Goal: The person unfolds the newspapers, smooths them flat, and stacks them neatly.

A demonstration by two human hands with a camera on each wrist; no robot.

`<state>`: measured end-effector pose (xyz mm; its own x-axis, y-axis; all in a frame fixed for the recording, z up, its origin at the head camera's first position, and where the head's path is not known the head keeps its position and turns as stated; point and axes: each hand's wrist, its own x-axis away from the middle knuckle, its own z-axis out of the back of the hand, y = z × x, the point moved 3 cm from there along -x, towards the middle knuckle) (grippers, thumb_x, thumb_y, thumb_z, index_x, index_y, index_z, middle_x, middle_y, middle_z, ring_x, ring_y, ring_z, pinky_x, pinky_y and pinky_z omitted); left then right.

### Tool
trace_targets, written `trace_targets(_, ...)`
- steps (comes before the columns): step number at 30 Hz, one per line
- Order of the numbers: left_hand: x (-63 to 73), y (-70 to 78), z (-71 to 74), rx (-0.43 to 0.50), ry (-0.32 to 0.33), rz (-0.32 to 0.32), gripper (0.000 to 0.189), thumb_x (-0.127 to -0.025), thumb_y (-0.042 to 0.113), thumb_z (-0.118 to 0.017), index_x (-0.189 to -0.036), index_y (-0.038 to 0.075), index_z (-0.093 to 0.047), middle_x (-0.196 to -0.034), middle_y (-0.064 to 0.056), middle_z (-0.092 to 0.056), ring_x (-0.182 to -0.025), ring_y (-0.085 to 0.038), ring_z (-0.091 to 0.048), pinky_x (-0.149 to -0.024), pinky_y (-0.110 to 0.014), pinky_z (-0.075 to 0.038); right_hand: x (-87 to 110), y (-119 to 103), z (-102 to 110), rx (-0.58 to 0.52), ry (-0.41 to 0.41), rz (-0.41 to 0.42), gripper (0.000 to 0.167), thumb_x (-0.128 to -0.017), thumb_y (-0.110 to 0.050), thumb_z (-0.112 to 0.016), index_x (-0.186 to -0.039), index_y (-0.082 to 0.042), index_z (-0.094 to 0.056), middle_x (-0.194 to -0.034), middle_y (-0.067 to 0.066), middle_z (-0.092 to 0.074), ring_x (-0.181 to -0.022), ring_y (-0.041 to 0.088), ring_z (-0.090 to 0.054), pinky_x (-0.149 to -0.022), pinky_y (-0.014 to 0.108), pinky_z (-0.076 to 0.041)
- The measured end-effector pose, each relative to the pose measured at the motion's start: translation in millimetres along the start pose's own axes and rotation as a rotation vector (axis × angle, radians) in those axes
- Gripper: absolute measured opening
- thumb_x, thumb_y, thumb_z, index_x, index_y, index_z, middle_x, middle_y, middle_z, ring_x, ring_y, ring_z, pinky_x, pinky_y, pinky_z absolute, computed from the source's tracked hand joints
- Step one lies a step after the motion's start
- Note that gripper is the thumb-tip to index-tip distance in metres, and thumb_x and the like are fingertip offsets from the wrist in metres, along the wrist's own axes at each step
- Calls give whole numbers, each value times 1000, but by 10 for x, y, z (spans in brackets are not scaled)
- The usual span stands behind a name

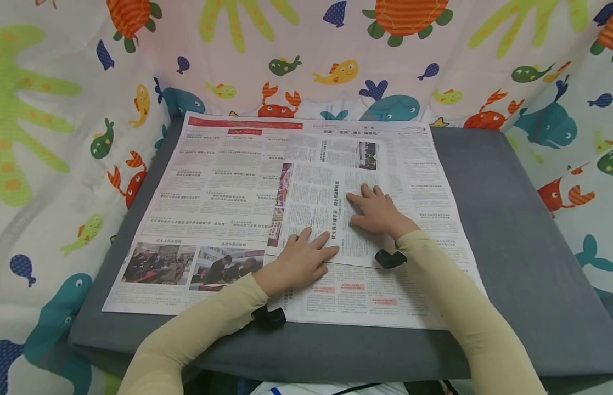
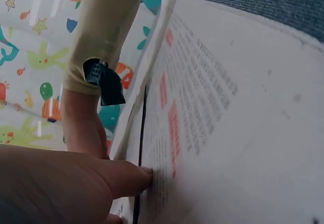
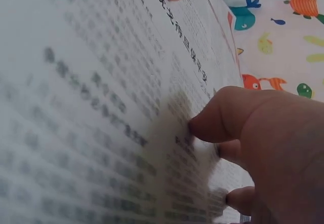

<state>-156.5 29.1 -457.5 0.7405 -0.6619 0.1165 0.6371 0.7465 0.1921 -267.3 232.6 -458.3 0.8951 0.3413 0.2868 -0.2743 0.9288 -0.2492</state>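
A folded newspaper sheet [image 1: 311, 203] lies on top of a larger spread newspaper [image 1: 202, 219], over its right half. My left hand [image 1: 303, 258] rests with spread fingers on the folded sheet's lower left part, across its bottom edge. Up and to the right, my right hand [image 1: 377, 214] lies spread on the same sheet, right of its bold vertical headline. In the left wrist view the left thumb [image 2: 129, 178] touches paper close to a dark gap along the sheet's edge. The right thumb [image 3: 217, 117] presses on printed text in the right wrist view.
The papers lie on a grey table [image 1: 509, 247], whose grey surface shows on both sides and along the front. A white curtain [image 1: 306, 66] with printed sea animals hangs behind and beside it. Black wrist straps [image 1: 390, 259] sit at both cuffs.
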Motion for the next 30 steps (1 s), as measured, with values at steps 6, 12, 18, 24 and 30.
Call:
trace_targets(6, -8, 5, -1, -43, 0, -28, 45, -105, 36, -54, -150, 32, -51, -161, -5, -43, -135, -42, -46, -96, -55, -46, -20, 34, -41, -18, 54, 24, 70, -94, -36, -53, -159, -16, -37, -169, 25, -16, -155, 55, -9, -120, 74, -15)
trace_targets(12, -23, 9, 17, -49, -8, -58, 46, -105, 35, -56, -150, 33, -51, -162, -4, -43, -129, -38, -49, -93, -53, -48, -41, 95, -53, -71, 79, 39, 72, -91, -35, -56, -158, -16, -39, -170, 23, -17, -156, 53, -8, -121, 72, -12)
trace_targets(18, -35, -17, 7, -22, -14, -47, 48, -105, 36, -55, -152, 33, -49, -164, -3, -40, -136, -38, -46, -99, -55, -46, 61, 307, 14, -181, 136, 44, 73, -94, -32, -61, -156, -2, -38, -165, 30, -24, -154, 53, -16, -125, 63, -16)
trace_targets(24, -78, -1, 25, 25, 2, -46, 46, -102, 41, -58, -147, 30, -56, -158, -4, -47, -129, -38, -50, -97, -54, -46, 401, 635, 75, -167, 166, -89, 65, -100, -30, -57, -153, 5, -41, -162, 32, -29, -152, 53, -22, -125, 61, -20)
trace_targets(30, -349, 158, 111, 64, -18, 56, 52, -97, 63, -56, -131, 24, -66, -126, -5, -61, -107, -29, -54, -91, -47, -44, 565, 765, 41, -110, 172, -126, 54, -102, -23, -53, -149, 3, -47, -160, 34, -31, -148, 60, -23, -121, 66, -22)
